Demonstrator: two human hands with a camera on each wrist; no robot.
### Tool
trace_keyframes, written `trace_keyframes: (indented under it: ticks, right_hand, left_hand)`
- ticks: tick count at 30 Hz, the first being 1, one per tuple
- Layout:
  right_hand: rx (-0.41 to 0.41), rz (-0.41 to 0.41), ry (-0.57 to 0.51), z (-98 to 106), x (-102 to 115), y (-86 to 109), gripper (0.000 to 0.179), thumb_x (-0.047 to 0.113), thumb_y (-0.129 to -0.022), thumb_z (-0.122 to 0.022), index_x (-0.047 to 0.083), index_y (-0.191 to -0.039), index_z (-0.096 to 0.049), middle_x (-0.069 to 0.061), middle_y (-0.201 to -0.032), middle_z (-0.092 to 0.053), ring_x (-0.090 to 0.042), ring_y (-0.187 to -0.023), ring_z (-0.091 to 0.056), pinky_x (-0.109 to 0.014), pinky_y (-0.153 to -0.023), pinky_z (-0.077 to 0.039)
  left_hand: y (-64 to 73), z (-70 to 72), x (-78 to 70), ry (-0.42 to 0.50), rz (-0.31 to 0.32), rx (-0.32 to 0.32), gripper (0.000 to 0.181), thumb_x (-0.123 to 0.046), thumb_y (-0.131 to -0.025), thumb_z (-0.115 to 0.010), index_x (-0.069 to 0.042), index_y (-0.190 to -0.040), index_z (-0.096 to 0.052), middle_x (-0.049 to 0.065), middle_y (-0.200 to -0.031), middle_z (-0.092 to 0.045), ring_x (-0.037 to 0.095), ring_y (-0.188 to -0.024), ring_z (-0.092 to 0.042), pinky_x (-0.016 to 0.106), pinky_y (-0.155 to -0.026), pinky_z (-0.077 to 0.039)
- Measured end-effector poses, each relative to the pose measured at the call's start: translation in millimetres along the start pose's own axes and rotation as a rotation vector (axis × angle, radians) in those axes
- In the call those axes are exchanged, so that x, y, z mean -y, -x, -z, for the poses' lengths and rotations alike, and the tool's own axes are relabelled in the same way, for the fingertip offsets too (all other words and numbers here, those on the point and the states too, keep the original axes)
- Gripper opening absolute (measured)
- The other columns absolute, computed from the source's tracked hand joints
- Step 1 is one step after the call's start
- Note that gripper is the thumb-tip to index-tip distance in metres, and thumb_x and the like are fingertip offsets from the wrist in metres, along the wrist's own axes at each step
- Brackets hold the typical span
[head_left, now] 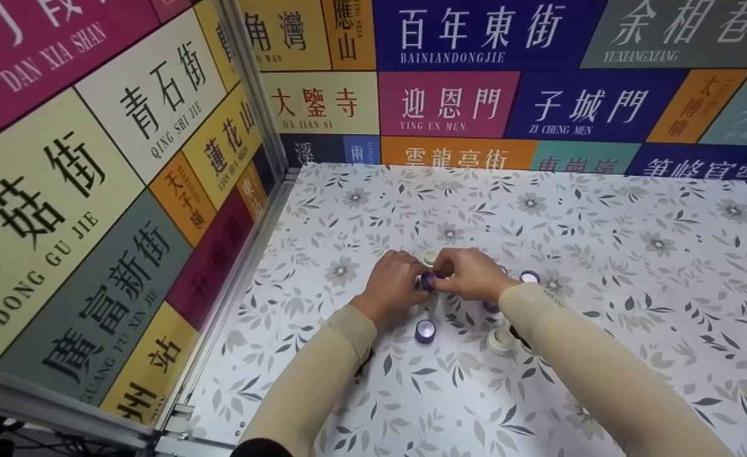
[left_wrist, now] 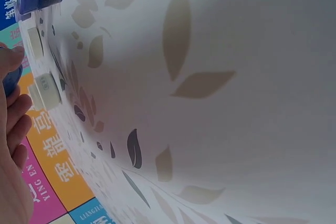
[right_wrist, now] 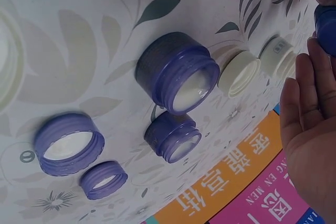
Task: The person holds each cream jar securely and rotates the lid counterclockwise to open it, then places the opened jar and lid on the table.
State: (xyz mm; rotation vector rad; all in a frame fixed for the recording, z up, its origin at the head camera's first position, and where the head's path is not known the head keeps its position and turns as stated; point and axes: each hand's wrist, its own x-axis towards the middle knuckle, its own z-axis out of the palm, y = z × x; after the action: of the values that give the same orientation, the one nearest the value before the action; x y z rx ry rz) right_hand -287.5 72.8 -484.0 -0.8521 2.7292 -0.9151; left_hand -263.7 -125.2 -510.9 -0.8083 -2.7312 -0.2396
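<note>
colourful panels printed with large chinese characters and latin lettering (head_left: 452, 105) stand behind and to the left of a white table covering patterned with grey leaves and flowers (head_left: 601, 222), and i follow the work over it through the head and wrist cameras. both arms come in from the near side in close-fitting beige sleeves (head_left: 576, 355). the person's left hand (head_left: 392, 282) is clamped on a small, round, dark purple container piece (head_left: 426, 280), and the right hand (head_left: 471, 273) has thumb and fingers pinched on it from the other side. it sits between the two hands over the covering; from my feeds i cannot tell whether it is a jar, a lid or both together. just beyond the hands is a round cream piece (head_left: 429, 258), and nearer the person lies a round purple piece with a bright, pale inside (head_left: 425, 331). a cream jar (head_left: 500, 341) is near the right sleeve. my right wrist feed shows a glossy, wide-mouthed purple jar with a white inside (right_wrist: 181, 77), a smaller purple jar (right_wrist: 170, 136) just beside it, and two ring-shaped purple caps with white linings (right_wrist: 68, 146) near both.
</note>
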Motion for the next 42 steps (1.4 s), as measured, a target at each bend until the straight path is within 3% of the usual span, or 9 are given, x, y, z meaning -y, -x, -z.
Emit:
trace_keyframes:
  ticks: [11, 25, 31, 37, 42]
  right_hand:
    - [0.007, -0.024, 0.061, 1.1, -0.1, 0.6, 0.028, 0.043, -0.086, -0.071, 0.017, -0.095, -0.067, 0.006, -0.086, -0.069, -0.016, -0.077, -0.063, -0.039, -0.075, -0.049]
    - [-0.009, 0.024, 0.029, 0.7, 1.9, 0.0, 0.027, 0.032, -0.076, -0.080, 0.016, -0.094, -0.068, 0.005, -0.085, -0.070, -0.014, -0.078, -0.064, -0.040, -0.078, -0.049]
    - [-0.005, 0.025, 0.040, -1.7, 0.6, -0.7, 0.029, 0.037, -0.079, -0.079, 0.016, -0.096, -0.067, 0.005, -0.086, -0.070, -0.015, -0.079, -0.064, -0.040, -0.078, -0.050]
    - [0.005, -0.030, 0.049, -0.3, 2.5, 0.8, 0.025, 0.041, -0.087, -0.071, 0.018, -0.095, -0.068, 0.006, -0.088, -0.070, -0.016, -0.079, -0.064, -0.040, -0.078, -0.049]
    - [0.007, -0.011, 0.034, -0.2, 3.7, 0.6, 0.025, 0.037, -0.084, -0.077, 0.016, -0.094, -0.068, 0.006, -0.084, -0.071, -0.014, -0.076, -0.065, -0.039, -0.076, -0.050]
  left_hand:
    - [-0.3, 1.4, 0.7, 0.005, 0.000, -0.002, 0.033, -0.038, -0.078, -0.075, -0.020, -0.106, -0.078, -0.005, -0.093, -0.071, 0.017, -0.089, -0.060, 0.035, -0.088, -0.042]
    - [-0.4, 2.1, 1.2, 0.020, -0.001, 0.005, 0.033, -0.038, -0.079, -0.075, -0.019, -0.106, -0.078, -0.005, -0.094, -0.072, 0.016, -0.089, -0.060, 0.035, -0.087, -0.042]
    - [0.3, 0.5, 2.3, 0.024, -0.004, 0.005, 0.031, -0.036, -0.078, -0.075, -0.019, -0.104, -0.078, -0.005, -0.091, -0.071, 0.017, -0.088, -0.060, 0.036, -0.086, -0.042]
    - [1.3, 0.3, 3.2, 0.035, -0.011, -0.019, 0.031, -0.036, -0.078, -0.075, -0.020, -0.104, -0.078, -0.005, -0.091, -0.071, 0.017, -0.088, -0.060, 0.036, -0.087, -0.042]
    - [1.7, -1.1, 4.2, 0.028, -0.015, -0.015, 0.031, -0.037, -0.078, -0.074, -0.020, -0.103, -0.078, -0.006, -0.090, -0.071, 0.017, -0.087, -0.059, 0.036, -0.086, -0.042]
